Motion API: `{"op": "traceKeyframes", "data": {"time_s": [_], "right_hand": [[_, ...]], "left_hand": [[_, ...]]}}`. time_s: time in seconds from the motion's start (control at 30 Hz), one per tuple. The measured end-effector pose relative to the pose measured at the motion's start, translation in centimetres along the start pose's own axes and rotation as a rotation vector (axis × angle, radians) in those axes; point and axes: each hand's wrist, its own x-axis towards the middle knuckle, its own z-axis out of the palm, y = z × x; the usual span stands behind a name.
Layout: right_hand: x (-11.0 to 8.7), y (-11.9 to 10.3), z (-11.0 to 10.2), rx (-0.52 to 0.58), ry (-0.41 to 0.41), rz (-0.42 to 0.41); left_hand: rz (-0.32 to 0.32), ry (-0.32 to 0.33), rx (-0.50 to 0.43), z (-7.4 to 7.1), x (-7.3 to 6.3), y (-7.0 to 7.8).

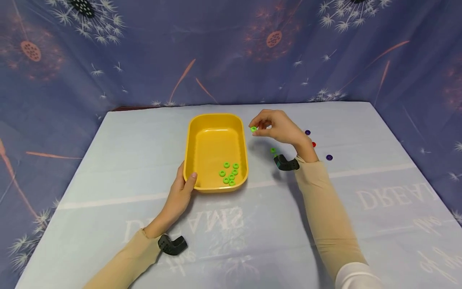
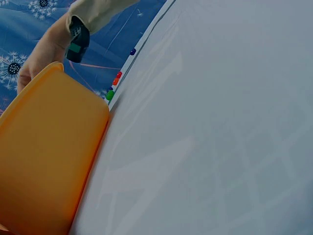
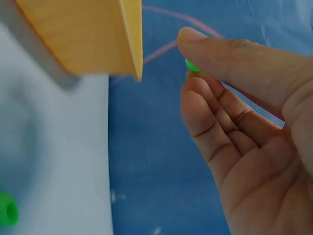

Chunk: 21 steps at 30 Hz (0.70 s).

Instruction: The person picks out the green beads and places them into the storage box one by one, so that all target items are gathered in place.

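Observation:
A yellow rectangular tray (image 1: 216, 148) stands on the table, with several green ring-shaped beads (image 1: 231, 176) lying loose in its near right part. My left hand (image 1: 182, 188) grips the tray's near left corner, thumb over the rim. To the right of the tray, my right hand (image 1: 274, 125) pinches one green bead (image 1: 254, 129) between thumb and fingertips, raised above the table. The right wrist view shows that bead (image 3: 192, 65) mostly covered by the thumb. Below this hand, another green bead (image 1: 273, 150) lies on the table, partly beside the wrist camera.
Purple beads (image 1: 329, 157) and a red bead (image 1: 313, 144) lie on the table right of the tray, near the right forearm. A pale cloth with printed letters covers the table (image 1: 144, 160). A blue patterned curtain (image 1: 231, 52) hangs along the back and sides.

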Motion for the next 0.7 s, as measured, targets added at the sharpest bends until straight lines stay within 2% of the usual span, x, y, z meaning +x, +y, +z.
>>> {"op": "traceKeyframes", "data": {"time_s": [0.4,0.53,0.7], "right_hand": [[2.8,-3.9,1.7,-0.185,-0.260,-0.112],[3.5,-4.5,2.5,-0.251,-0.344,-0.145],[3.8,-5.0,3.3,-0.307,-0.413,-0.146]], "left_hand": [[-0.009,0.011,0.009,0.1,0.2,0.1],[-0.007,0.016,0.013,0.1,0.1,0.0],[-0.007,0.018,0.013,0.1,0.1,-0.1]]}}
